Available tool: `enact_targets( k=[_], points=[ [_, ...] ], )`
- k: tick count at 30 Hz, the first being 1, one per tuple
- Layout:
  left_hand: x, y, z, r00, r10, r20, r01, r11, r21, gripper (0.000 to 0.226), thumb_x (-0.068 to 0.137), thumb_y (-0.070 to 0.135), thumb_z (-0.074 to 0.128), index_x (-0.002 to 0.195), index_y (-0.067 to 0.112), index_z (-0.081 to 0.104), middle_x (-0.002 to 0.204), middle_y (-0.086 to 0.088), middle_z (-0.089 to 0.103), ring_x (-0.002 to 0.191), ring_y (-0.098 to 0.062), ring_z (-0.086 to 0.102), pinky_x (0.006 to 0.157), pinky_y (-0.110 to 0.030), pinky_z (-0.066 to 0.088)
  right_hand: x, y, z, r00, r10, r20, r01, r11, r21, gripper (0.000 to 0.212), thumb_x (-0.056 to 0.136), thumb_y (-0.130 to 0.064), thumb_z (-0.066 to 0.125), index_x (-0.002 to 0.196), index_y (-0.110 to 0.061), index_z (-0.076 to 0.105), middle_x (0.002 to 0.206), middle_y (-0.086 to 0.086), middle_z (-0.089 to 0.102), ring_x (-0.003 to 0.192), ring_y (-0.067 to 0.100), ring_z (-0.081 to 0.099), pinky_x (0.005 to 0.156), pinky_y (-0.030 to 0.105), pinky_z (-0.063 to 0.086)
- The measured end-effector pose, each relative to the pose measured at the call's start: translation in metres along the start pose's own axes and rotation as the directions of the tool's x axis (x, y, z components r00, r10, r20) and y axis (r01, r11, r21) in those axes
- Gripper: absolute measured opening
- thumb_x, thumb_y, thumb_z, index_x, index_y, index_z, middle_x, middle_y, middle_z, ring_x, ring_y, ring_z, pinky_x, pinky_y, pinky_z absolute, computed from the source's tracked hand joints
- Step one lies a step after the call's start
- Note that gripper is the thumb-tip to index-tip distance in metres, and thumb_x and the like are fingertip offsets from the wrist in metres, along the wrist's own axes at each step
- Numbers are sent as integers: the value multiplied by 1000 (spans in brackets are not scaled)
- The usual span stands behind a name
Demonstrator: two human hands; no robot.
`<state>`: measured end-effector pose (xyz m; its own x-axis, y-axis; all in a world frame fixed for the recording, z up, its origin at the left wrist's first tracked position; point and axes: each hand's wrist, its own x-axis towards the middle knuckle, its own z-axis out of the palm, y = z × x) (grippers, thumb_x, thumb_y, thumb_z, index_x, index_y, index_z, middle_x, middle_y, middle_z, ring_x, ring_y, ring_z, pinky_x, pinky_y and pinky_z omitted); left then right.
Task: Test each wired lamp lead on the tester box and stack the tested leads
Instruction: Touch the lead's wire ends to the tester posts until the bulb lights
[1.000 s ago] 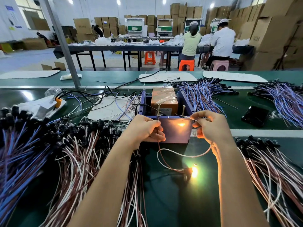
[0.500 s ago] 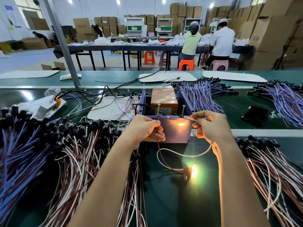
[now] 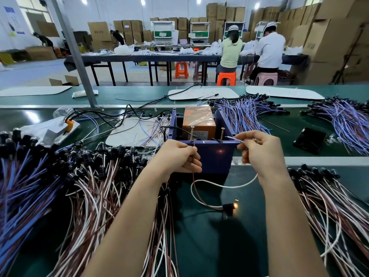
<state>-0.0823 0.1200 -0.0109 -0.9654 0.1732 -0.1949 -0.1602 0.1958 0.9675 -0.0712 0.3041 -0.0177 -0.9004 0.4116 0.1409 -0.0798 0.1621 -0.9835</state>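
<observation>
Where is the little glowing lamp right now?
Low in the middle of the head view: the lamp lies on the green belt in front of the blue tester box, below the right hand.

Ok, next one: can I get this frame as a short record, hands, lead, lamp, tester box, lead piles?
left hand: pinches brown wire at the left screw post
right hand: pinches white wire, bare end by the right screw post
lamp: glowing faintly, lying on the green belt
tester box: blue, between both hands
piles: brown-and-white leads left of the arms, more on the right
</observation>
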Motion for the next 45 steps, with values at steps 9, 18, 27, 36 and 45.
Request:
enact_targets(
  k=[9,18,27,36,45],
  points=[
    [-2,3,1,1000,12,14,-12,1000,-3,26,99,12,48,86,-7,61,68,-17,64,46,-16,64,50,-21,55,-2,0,1,999,16,34,-17,1000,14,34,94,4,43,77,-15,65,61,4,56,36,4,41,40,17,41],
    [2,-2,-2,1000,-7,-21,7,1000,25,27,100,10,47,82,-6,61,66,-17,65,48,-18,65,56,-26,59,2,2,3,998,47,44,-46,998,-34,32,92,6,44,78,-11,67,56,2,57,38,7,42,38,17,41],
    [2,-2,-3,1000,-14,-8,14,1000,21,28,100,11,47,84,-6,62,67,-16,66,50,-18,66,57,-27,59,0,1,4,997,57,47,-55,997,-47,29,91,6,46,81,-9,69,56,3,58,37,6,43,38,18,41],
    [-5,-1,7,916,60,396,-211,912,351,31,84,33,72,111,18,69,56,8,59,54,-5,52,60,-15,49,-17,-29,-3,975,-47,216,-34,935,353,18,94,-4,54,94,-17,66,62,-3,68,44,6,49,46,18,47],
    [-14,4,20,842,122,526,-344,872,349,10,84,23,71,86,14,75,73,-2,62,64,-9,48,59,-17,39,-33,-46,5,933,-147,327,-47,854,519,11,92,-11,57,94,-14,67,74,2,72,57,7,56,63,21,53]
  ],
)
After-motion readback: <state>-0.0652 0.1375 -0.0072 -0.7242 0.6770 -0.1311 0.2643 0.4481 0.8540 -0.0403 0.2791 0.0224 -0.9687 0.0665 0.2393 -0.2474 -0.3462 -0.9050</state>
